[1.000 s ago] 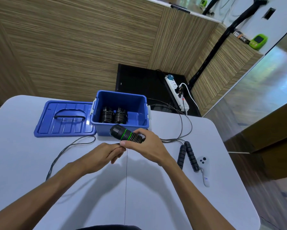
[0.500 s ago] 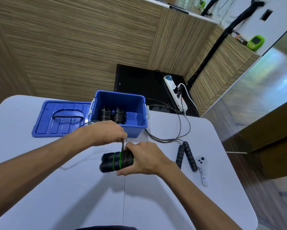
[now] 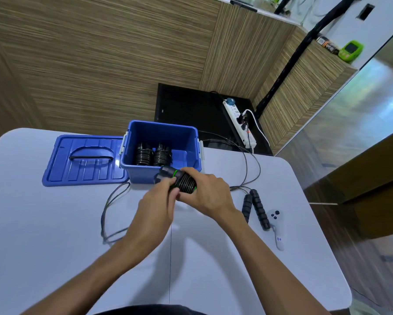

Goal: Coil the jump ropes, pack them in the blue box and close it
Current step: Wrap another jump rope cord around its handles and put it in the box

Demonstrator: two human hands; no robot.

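My right hand (image 3: 208, 196) grips a pair of black jump-rope handles with green rings (image 3: 176, 179), with cord wound around them, just in front of the blue box (image 3: 161, 135). My left hand (image 3: 155, 206) pinches the thin grey cord (image 3: 110, 205) at the handles; the loose cord loops over the table to the left. Inside the box stand two coiled black rope bundles (image 3: 152, 154). The blue lid (image 3: 84, 161) lies flat to the left of the box. A second rope with black foam handles (image 3: 257, 209) lies to the right, its cord trailing behind the box.
A white controller (image 3: 276, 226) lies right of the foam handles, close to the white table's (image 3: 54, 235) right edge. Beyond the table a power strip (image 3: 239, 123) sits on a black floor mat by wood-panelled walls.
Both hands lifted the handles back up toward the box front. My left hand came round from above the handles to their near side, and the loose cord loop lies further left.
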